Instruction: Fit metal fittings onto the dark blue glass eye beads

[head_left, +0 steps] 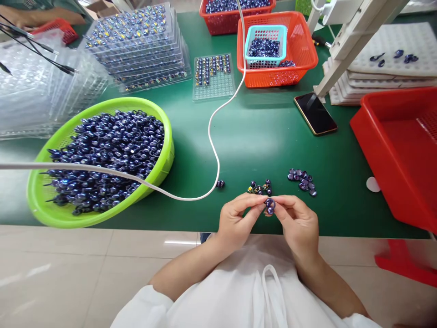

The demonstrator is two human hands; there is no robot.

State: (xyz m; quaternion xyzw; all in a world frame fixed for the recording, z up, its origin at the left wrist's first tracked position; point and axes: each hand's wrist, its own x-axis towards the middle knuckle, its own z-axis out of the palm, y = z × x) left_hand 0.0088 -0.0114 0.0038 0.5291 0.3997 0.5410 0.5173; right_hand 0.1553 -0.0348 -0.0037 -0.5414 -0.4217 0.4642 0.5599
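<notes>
Between my two hands, at the table's near edge, is a small shiny dark-blue earbud part [270,206] with a rounded end and a curved loop. My left hand [239,218] pinches it from the left with thumb and forefinger. From the other side my right hand [297,222] grips it the same way. Just beyond my fingertips lie a few loose parts [260,187], some with yellow bits. A group of flat glossy purple-blue caps [302,181] rests beyond my right hand. Two or so small dark pieces [220,184] lie to the left, by the white cable [213,141].
A green basket [169,136] heaped with dark-blue parts stands left. Behind are stacked clear trays [177,50], a part-filled tray [213,89] and an orange basket [297,75]. At right are a phone [316,114], white foam trays [403,45] and a red bin [378,150].
</notes>
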